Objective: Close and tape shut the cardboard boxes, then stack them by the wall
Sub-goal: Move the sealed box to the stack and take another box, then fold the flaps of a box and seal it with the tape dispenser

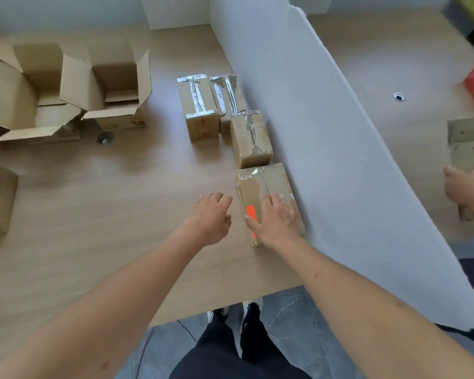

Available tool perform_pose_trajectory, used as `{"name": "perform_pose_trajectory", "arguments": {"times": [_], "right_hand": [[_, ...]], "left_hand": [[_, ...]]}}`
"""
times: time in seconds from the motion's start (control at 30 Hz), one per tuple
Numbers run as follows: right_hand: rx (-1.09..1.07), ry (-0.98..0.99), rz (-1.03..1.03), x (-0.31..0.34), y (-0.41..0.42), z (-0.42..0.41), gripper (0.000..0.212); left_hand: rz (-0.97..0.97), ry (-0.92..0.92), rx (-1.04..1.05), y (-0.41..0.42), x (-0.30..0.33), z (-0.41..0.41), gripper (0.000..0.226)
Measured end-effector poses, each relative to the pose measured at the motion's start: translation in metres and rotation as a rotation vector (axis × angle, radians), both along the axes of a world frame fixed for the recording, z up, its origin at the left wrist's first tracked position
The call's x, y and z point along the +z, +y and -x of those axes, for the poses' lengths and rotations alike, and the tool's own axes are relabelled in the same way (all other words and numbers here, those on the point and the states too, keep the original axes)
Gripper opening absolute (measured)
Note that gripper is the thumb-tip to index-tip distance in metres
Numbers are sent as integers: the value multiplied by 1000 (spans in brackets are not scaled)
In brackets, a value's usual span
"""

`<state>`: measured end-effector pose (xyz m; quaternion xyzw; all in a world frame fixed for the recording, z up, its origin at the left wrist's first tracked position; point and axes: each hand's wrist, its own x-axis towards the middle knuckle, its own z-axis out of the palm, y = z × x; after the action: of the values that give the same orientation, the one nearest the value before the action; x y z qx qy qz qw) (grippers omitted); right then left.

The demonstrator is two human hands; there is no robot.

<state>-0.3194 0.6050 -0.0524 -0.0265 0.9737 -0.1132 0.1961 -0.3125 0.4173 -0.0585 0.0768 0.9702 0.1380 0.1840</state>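
Wooden table point(93, 214), divider-side edge: right hand point(275, 221) flat, fingers spread on taped box point(260, 184); left hand point(211, 217) relaxed, empty. Risk: shove skews row.

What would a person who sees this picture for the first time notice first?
The eye falls first on the two bare arms reaching forward: the right hand lies flat on a taped box with an orange sticker, set against the white partition, while the left hand hovers open beside it. Beyond it, three more taped boxes sit by the same partition. At the far left of the table, two open boxes gape with their flaps up.
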Motion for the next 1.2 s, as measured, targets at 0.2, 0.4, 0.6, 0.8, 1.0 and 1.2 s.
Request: {"name": "perform_pose_trajectory", "arguments": {"times": [0.2, 0.4, 0.6, 0.8, 1.0, 1.2], "right_hand": [[170, 50, 33, 64, -25, -11, 68], [312, 154, 58, 124, -50, -25, 59], [511, 260, 90, 187, -80, -52, 65], [717, 370, 131, 237, -124, -93, 67], [862, 408, 170, 252, -208, -145, 67], [947, 410, 176, 241, -322, -198, 65]], "left_hand": [[34, 122, -2, -29, 51, -10, 44], [90, 240, 68, -51, 112, -47, 45], [90, 306, 258, -75, 173, -109, 53], [128, 363, 464, -118, 224, -188, 59], [177, 385, 592, -190, 231, -271, 60], [189, 399, 673, -295, 222, -334, 58]]}}
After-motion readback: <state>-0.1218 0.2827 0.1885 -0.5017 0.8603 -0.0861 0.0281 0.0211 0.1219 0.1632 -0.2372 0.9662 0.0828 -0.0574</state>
